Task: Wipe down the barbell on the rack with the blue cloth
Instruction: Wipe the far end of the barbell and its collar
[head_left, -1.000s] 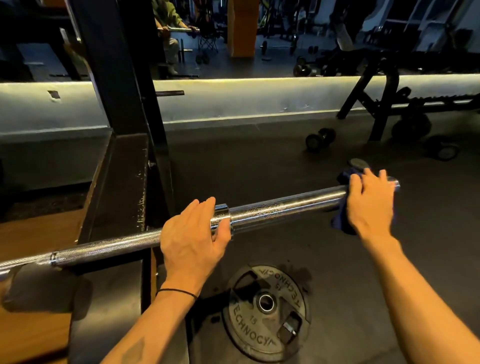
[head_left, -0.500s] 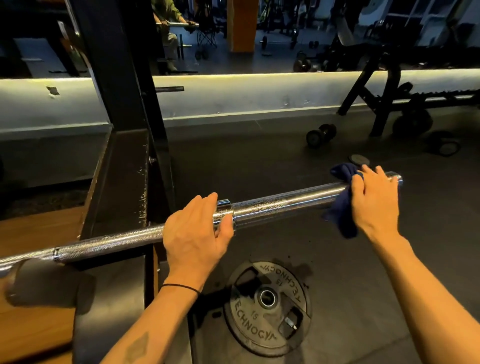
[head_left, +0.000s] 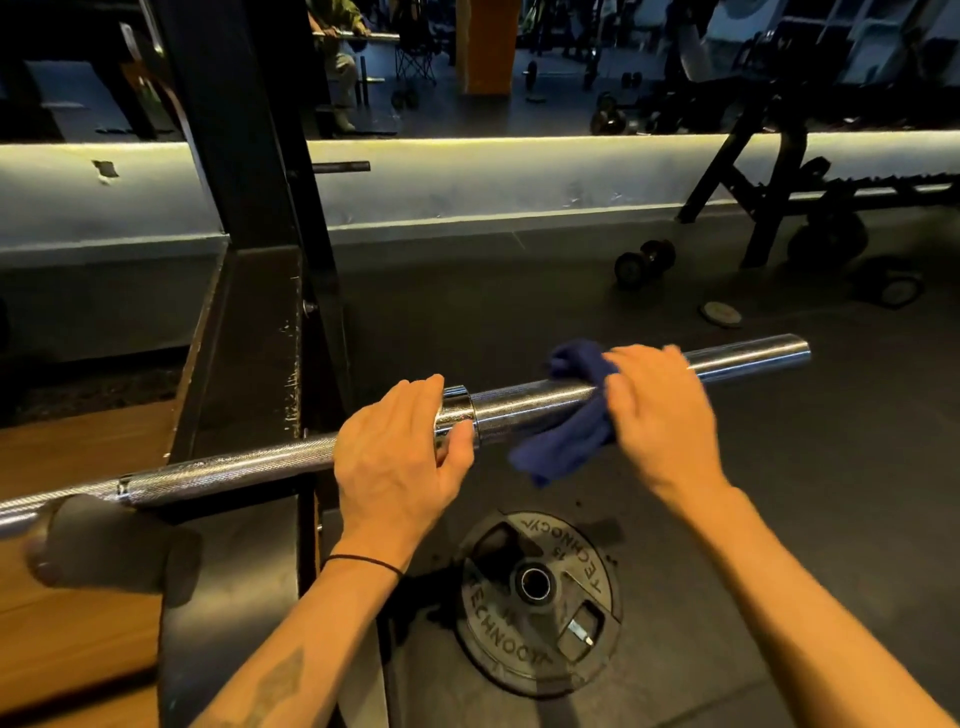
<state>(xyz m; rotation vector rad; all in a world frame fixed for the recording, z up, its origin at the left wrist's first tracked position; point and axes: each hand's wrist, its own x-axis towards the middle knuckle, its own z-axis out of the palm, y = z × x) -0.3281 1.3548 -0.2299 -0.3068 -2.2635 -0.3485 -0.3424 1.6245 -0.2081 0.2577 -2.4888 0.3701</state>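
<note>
While the black rack (head_left: 244, 322) holds the long barbell (head_left: 228, 470) up off the floor, a person cleans it. The rack is the biggest thing, and its hook keeps the bar from rolling away. The barbell lies across the view, with its thick shiny sleeve (head_left: 743, 356) sticking out to the right past the rack.

Down on the floor lies a round weight plate (head_left: 540, 603), flat and right under the bar. A small dumbbell (head_left: 644, 262) sits farther back on the floor.

The left hand (head_left: 400, 462) is curled around the bar at the collar. It looks like it holds the bar steady so it will not spin or slide.

The right hand (head_left: 660, 415) is wrapped over the sleeve with the blue cloth (head_left: 566, 441) squeezed under it. The cloth folds around the bar, so it can rub all sides at once. A loose end hangs down below. This hand is a bit blurry, so it is likely sliding.
</note>
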